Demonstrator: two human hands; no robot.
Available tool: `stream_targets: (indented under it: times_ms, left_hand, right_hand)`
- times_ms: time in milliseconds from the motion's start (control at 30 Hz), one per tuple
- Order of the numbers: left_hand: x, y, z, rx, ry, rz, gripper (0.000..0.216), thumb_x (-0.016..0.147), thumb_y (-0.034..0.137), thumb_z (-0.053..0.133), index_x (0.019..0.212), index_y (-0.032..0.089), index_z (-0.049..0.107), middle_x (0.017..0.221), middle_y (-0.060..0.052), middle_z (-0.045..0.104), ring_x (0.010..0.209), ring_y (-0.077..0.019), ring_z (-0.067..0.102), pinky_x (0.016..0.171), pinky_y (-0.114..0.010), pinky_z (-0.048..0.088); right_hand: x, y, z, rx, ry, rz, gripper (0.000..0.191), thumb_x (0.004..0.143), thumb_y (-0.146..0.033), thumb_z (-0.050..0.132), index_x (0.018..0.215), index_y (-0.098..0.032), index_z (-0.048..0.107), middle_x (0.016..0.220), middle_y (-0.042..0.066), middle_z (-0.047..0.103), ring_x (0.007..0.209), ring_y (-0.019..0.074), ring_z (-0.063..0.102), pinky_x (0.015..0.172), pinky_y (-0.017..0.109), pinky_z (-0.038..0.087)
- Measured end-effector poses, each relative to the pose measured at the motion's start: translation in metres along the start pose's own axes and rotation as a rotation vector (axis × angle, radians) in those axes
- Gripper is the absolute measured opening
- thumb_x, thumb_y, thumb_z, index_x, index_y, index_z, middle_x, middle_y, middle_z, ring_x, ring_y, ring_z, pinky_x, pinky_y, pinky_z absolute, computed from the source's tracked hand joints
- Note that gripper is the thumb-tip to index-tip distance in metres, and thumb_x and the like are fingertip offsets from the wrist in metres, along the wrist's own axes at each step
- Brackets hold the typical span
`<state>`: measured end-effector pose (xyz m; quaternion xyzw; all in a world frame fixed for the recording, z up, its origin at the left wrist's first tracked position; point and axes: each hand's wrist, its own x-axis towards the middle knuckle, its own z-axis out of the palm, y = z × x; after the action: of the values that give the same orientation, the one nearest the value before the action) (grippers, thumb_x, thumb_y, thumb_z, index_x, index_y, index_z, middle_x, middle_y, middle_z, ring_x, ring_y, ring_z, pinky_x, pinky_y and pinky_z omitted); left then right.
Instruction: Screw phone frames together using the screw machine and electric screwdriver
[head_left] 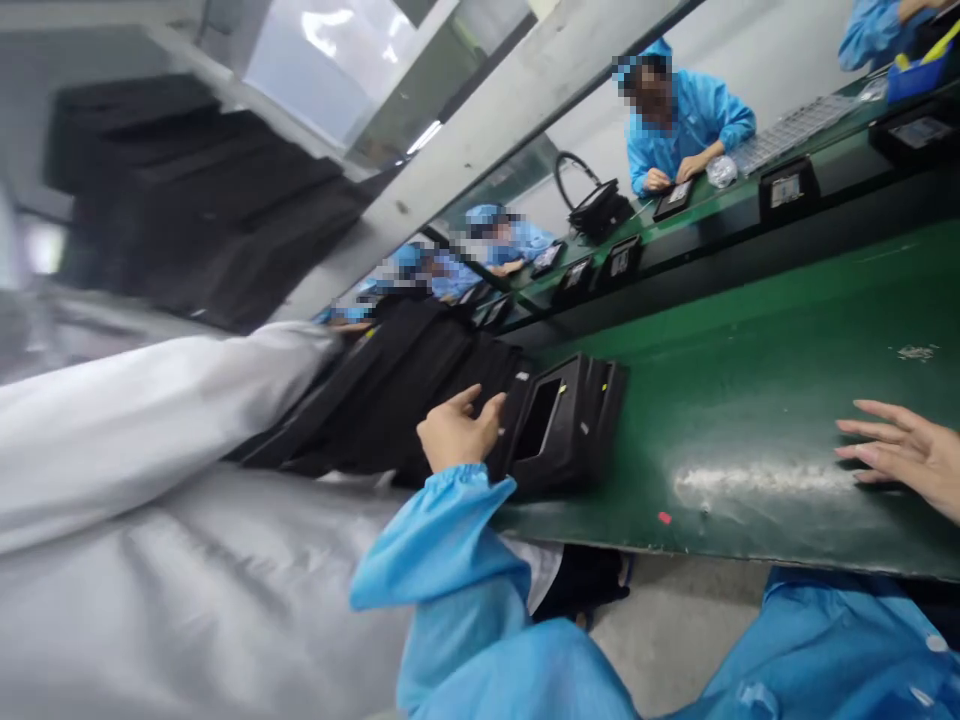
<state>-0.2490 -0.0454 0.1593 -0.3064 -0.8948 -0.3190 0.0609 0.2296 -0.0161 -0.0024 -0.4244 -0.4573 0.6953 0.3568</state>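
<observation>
My left hand [459,430], in a blue sleeve, hovers beside a small stack of black trays [592,430]. Its thumb and index finger are apart with nothing between them; the other fingers are partly hidden. In the top tray sits a flat piece with a dark screen [538,418], and small yellow stickers mark the trays. Over the green bench top [750,400], at the right edge, my right hand [911,455] has its fingers spread and holds nothing.
More black trays [420,390] are piled left of the stack, beside a person in a white sleeve [165,410]. Across the bench, a conveyor [705,235] carries several trays, with co-workers in blue behind it. A red scrap [664,518] lies near the front edge.
</observation>
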Motion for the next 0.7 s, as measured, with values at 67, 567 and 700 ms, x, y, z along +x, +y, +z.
stream_targets:
  times_ms: [67,567,700]
  left_hand:
    - [-0.02,0.03,0.037,-0.013,-0.049,0.228,0.037,0.074,0.032,0.071,0.106,0.015,0.069,0.105,-0.008,0.071,0.114,-0.0292,0.06,0.107,-0.041,0.037]
    - [-0.459,0.224,0.192,-0.773,-1.035,1.655,0.008,0.077,0.018,0.056,0.079,0.018,0.064,0.078,-0.006,0.068,0.073,-0.0198,0.062,0.059,-0.031,0.05]
    - [-0.473,0.226,0.191,-0.597,-1.235,2.071,0.008,0.078,0.02,0.059,0.078,0.015,0.066,0.077,-0.006,0.069,0.072,-0.0217,0.063,0.044,-0.031,0.043]
  right_hand:
    - [-0.004,-0.001,0.005,-0.01,-0.014,-0.021,0.076,0.071,-0.053,0.077,0.131,-0.018,0.046,0.129,0.02,0.055,0.098,0.0277,0.067,0.076,0.037,0.062]
    - [-0.04,-0.105,-0.156,-1.125,0.919,-0.467,0.036,0.085,-0.043,0.06,0.103,-0.013,0.069,0.077,0.007,0.07,0.063,0.0153,0.064,0.062,0.025,0.053]
    - [0.004,-0.131,-0.227,-1.468,0.838,-0.199,0.043,0.082,-0.045,0.065,0.111,-0.013,0.067,0.088,0.009,0.07,0.079,0.0221,0.066,0.075,0.032,0.053]
